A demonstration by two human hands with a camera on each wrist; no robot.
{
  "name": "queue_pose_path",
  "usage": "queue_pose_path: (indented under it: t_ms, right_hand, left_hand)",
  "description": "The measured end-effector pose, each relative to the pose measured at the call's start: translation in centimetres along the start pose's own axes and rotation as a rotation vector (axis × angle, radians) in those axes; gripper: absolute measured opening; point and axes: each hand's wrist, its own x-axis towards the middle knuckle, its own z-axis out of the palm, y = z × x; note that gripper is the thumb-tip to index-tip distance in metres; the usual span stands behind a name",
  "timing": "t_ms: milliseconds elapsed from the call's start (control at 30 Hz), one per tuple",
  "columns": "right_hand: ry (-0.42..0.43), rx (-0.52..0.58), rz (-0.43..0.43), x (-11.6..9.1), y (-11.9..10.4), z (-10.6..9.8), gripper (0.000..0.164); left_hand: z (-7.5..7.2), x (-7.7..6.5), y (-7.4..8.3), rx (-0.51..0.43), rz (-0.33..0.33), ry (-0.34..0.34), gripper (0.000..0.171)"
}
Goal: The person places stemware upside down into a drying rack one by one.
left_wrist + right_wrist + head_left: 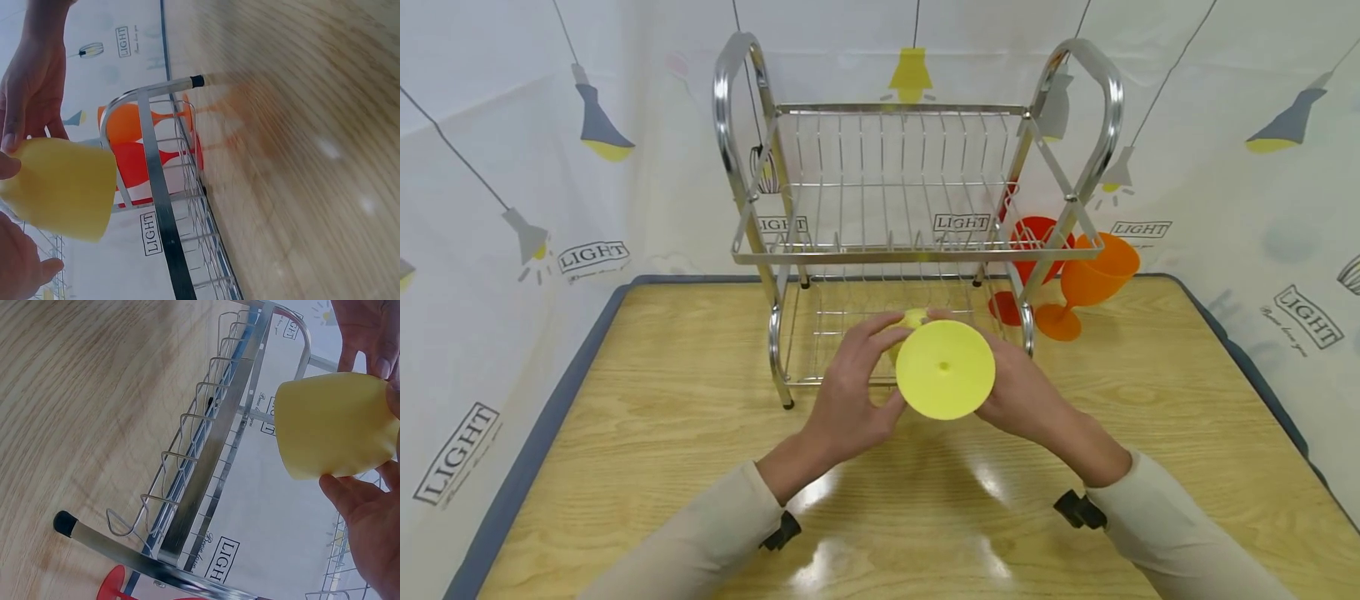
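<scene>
In the frame's centre, the left hand (850, 396) and right hand (1024, 390) grip a yellow goblet (945, 379), seemingly upside down.

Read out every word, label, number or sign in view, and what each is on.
"LIGHT": repeated outlined labels on the white backdrop.
Script beneath some of them: too small and blurred to read.
None seen on the yellow goblet or metal rack.
</scene>
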Motion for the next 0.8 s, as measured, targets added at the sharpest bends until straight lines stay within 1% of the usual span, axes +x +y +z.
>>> queue_pose_path:
  t_ms: [133,233,333,433,533,567,667,767,800]
  right_hand:
    - [0.013,0.013,-0.001,-0.2,0.1,-0.3,0.072]
    - [0.05,0.038,-0.021,-0.3,0.0,-0.6,0.064]
    - [0.098,0.068,-0.048,-0.2,0.0,-0.9,0.061]
    - [0.134,0.081,-0.078,-0.2,-0.1,-1.1,0.063]
    - [0.152,0.062,-0.105,-0.3,-0.2,-1.3,0.06]
    - [0.152,0.072,-0.107,-0.3,-0.2,-1.5,0.06]
    - [0.175,0.042,-0.121,-0.4,-0.2,-1.8,0.054]
    - [0.19,0.09,-0.104,-0.5,-0.2,-2.1,0.054]
    - [0.201,0.087,-0.107,-0.7,-0.2,-2.2,0.053]
  left_hand:
    - [-0.7,0.0,-0.3,0.033,0.03,0.011,0.054]
    - [-1.5,0.1,-0.6,0.071,0.047,0.031,0.057]
    - [-2.4,0.2,-1.1,0.119,0.062,0.075,0.057]
    - [-3.2,0.2,-1.6,0.157,0.059,0.132,0.054]
    - [-3.8,0.1,-2.1,0.173,0.026,0.189,0.052]
    - [-4.0,0.1,-2.3,0.174,0.01,0.21,0.052]
    - [-4.6,-0.1,-2.7,0.166,-0.035,0.273,0.053]
    - [-5.1,0.0,-3.4,0.17,-0.069,0.326,0.054]
    - [-5.2,0.0,-3.6,0.176,-0.079,0.339,0.054]
